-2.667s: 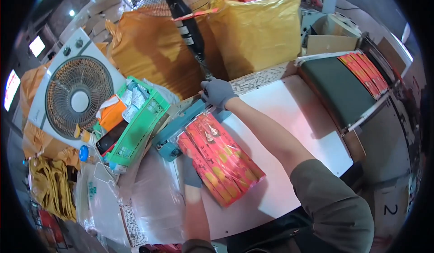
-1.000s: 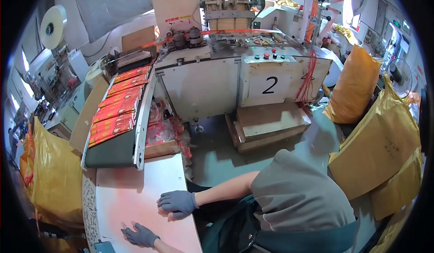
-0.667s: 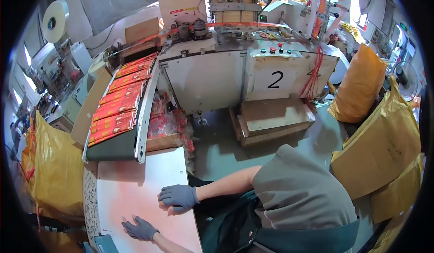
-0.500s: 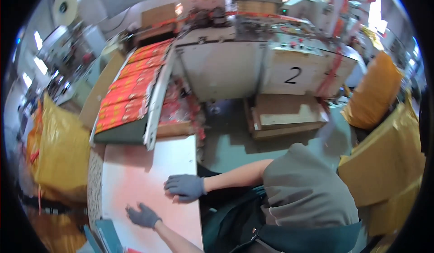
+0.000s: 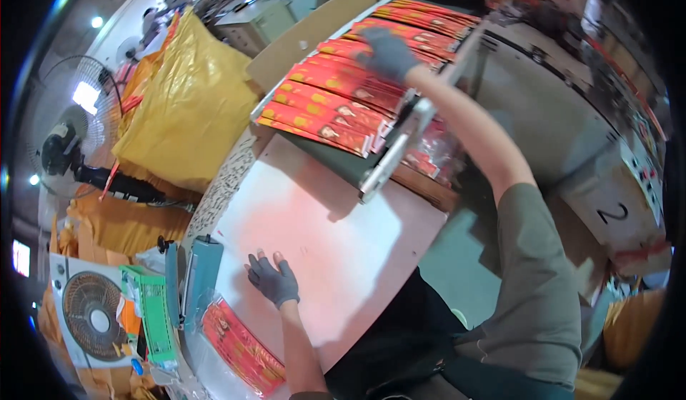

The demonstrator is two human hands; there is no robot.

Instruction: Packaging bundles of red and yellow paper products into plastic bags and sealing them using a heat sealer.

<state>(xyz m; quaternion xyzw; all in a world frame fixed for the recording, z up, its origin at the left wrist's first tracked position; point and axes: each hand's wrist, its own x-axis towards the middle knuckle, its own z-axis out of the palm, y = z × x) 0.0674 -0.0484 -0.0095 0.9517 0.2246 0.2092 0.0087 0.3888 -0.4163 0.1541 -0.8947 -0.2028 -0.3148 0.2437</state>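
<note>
Long flat red packets (image 5: 325, 100) with gold print lie overlapped in rows on a dark green conveyor belt (image 5: 329, 156). My right hand (image 5: 389, 53), in a grey glove, reaches out over the farther rows. Its fingers are smeared by motion, so I cannot make out whether it grips a packet. My left hand (image 5: 274, 278), in a grey glove with bare fingertips, rests on the pink-stained white tabletop (image 5: 321, 236), fingers spread and holding nothing. Nearer me and left of that forearm lies a clear-wrapped stack of red packets (image 5: 243, 346).
A teal bar-shaped device (image 5: 196, 278) stands at the table's left edge, beside a green basket (image 5: 151, 314). Beyond are a box fan (image 5: 93, 314), a black standing fan (image 5: 64, 146) and a yellow sack (image 5: 189, 100). A metal rail (image 5: 400, 146) edges the belt's right side.
The view has swung left toward the belt. My right hand has left the tabletop and stretched forward over the packets. My left hand is still at the tabletop.
</note>
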